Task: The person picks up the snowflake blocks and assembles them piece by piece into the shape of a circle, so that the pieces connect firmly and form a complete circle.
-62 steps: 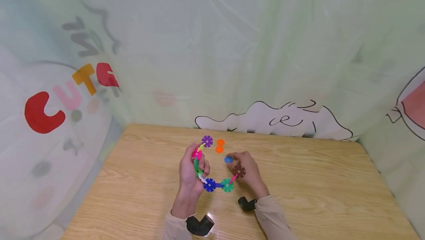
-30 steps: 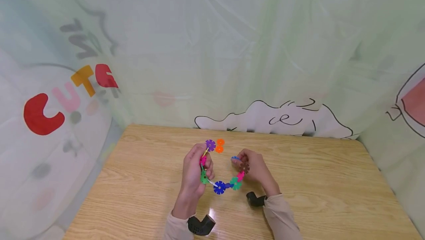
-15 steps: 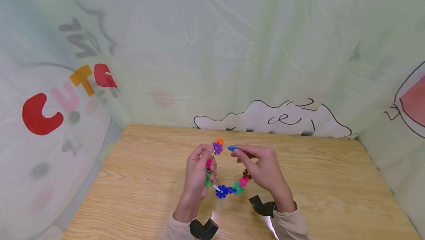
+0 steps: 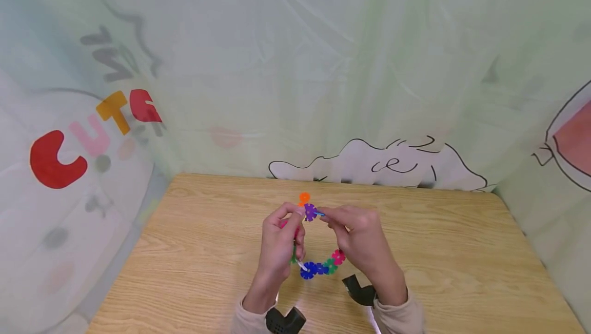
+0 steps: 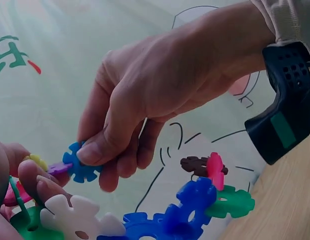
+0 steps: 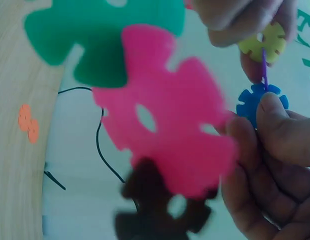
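Note:
My left hand [image 4: 279,239] grips a curved chain of slotted plastic snowflake discs. Its thumb and fingers pinch the upper end, beside a yellow disc [image 6: 276,46] and the purple disc [image 4: 310,212] at the tip. Between thumb and forefinger, my right hand [image 4: 367,234] pinches a light blue snowflake disc [image 5: 85,172], its edge meeting the purple disc's edge crosswise. The chain loops below through a white disc [image 5: 77,217], dark blue discs [image 4: 308,271], a teal disc [image 6: 100,45] and a pink disc [image 6: 180,125]. A brown disc [image 5: 194,166] ends it, hidden behind my right hand in the head view.
Two joined orange discs [image 4: 304,197] lie on the wooden table [image 4: 438,252] beyond my hands. A printed curtain [image 4: 323,67] stands along the table's far edge. Black wrist cameras [image 4: 360,292] jut inward from both sleeves.
My right hand has moved up and left, bringing the light blue disc to the purple one. My left hand has shifted right with the chain, whose purple end now partly covers the orange discs.

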Motion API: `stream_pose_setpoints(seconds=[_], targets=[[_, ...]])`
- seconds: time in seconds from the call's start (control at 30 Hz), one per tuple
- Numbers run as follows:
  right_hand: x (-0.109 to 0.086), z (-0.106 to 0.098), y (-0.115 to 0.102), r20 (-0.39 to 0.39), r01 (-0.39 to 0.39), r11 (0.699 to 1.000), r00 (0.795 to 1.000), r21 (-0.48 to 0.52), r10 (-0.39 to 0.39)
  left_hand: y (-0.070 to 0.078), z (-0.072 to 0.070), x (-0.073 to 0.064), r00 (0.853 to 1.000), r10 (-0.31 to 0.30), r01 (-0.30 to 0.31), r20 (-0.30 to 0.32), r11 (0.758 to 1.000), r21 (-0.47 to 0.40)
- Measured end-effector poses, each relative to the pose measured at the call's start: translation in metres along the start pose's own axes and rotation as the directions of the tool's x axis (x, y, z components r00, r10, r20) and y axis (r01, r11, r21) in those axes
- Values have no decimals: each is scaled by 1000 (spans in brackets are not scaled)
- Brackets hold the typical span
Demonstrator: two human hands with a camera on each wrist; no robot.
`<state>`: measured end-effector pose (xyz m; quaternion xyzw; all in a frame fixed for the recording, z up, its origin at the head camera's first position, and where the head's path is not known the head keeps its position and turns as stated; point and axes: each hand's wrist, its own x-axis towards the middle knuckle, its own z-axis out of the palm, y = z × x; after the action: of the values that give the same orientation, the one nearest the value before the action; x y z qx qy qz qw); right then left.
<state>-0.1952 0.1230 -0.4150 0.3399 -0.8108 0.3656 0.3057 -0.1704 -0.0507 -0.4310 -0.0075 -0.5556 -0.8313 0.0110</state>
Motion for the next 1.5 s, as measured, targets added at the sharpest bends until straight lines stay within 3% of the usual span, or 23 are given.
stream_pose_setpoints(seconds=[0.13,0.27,0.37,0.43,0.57,0.73,0.87,0.97,1.07,1.17,1.33,1.4,1.5], targets=[[0,4,-3,-22,37,998,999,-50,-38,1,1,-1,1000,10,-10,15,1000,16],[0,6,-5,-18,21,998,1000,-63,-22,1,-2,0,999,5,-7,47,999,40],[0,7,-3,28,-49,999,998,4,49,1,-7,3,999,-14,12,53,999,47],[-1,7,3,89,-145,985,987,96,137,1,-12,5,999,-36,35,36,999,27],[-6,7,28,179,-376,905,922,198,343,3,-23,10,998,-63,61,-26,996,-70],[-19,24,70,190,-569,816,816,99,546,6,-36,14,996,-51,38,-67,983,-181],[-31,53,92,311,-641,767,735,28,602,7,-39,15,996,-53,38,-67,977,-211],[-38,73,96,434,-638,770,696,6,573,7,-37,14,997,-60,49,-51,977,-208],[-40,90,95,483,-593,805,695,-33,532,7,-33,14,997,-63,55,-34,980,-192],[-38,105,92,481,-535,829,692,-160,539,7,-30,13,997,-68,64,-18,983,-174],[-36,121,85,491,-439,818,654,-373,575,4,-25,12,996,-91,90,0,982,-165],[-35,123,84,485,-428,815,657,-390,577,3,-24,11,995,-96,95,3,982,-161],[-35,122,82,453,-454,818,682,-354,575,3,-24,11,996,-90,89,1,984,-157]])
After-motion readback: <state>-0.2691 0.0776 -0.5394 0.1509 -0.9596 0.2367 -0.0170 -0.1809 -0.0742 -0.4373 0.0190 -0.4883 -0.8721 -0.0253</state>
